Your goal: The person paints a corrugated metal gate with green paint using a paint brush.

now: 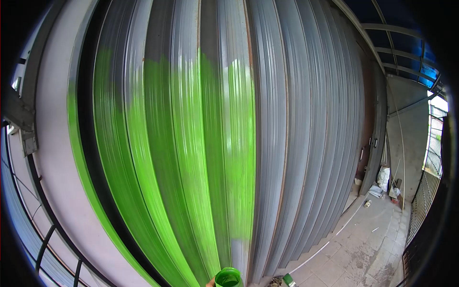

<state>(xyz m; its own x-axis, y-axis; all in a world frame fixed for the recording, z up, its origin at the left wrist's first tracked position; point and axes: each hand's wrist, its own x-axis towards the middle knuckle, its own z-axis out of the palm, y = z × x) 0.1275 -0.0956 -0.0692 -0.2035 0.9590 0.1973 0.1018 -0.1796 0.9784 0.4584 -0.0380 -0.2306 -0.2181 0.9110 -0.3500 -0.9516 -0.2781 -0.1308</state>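
Observation:
A round container of green paint [227, 278] is at the bottom edge of the view, its open top facing up. Only a small part of my left hand [210, 282] shows, its fingers against the container's left side. To the right, a brush with green bristles [288, 279] enters from the bottom edge; whatever holds it is out of frame. My right hand is not visible. Ahead stands a tall ribbed metal shutter [299, 119], with wet-looking green paint [191, 138] over its left panels and bare grey metal above and to the right.
A pale wall [57, 124] and dark metal frame stand at the left. On the right, the tiled floor [330, 263] holds a long white strip [330, 243], a small pale object [367, 204] and white bags [383, 179]. Beyond is a barred gate [425, 191].

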